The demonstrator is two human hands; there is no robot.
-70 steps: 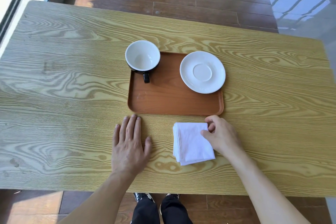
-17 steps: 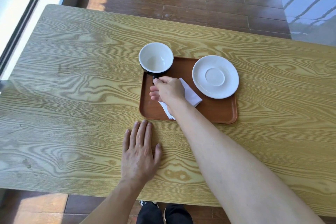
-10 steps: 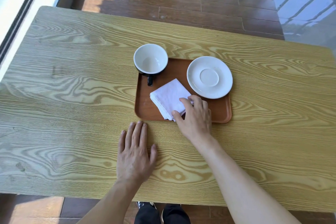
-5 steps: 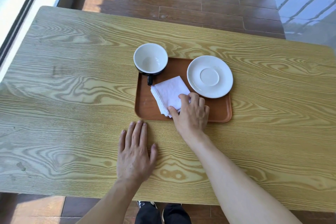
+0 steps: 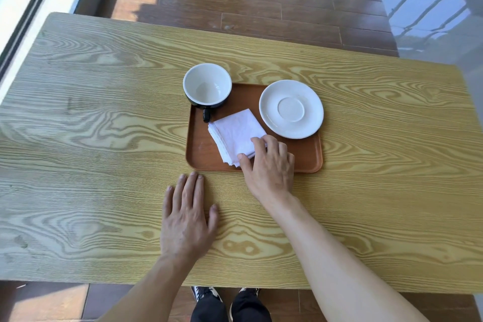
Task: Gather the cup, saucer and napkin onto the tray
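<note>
A brown tray (image 5: 200,150) lies in the middle of the wooden table. A black cup (image 5: 207,87) with a white inside stands on the tray's far left corner, handle toward me. The white saucer (image 5: 291,108) rests on the far right part, its rim overhanging the tray's edge. A folded white napkin (image 5: 234,130) lies on the tray between them, turned like a diamond. My right hand (image 5: 269,168) covers the napkin's near corner, thumb and fingers pinched on it. My left hand (image 5: 187,214) lies flat on the table in front of the tray, holding nothing.
The wooden table (image 5: 104,138) stretches wide to both sides of the tray. Dark wood flooring lies beyond its far edge. A window frame runs along the left and a glass railing at the upper right. My shoes show under the near edge.
Seven seconds ago the napkin lay on the table before the tray; my right hand carried it onto the tray. Over the last second the hand stays on its near corner and the napkin shifts slightly.
</note>
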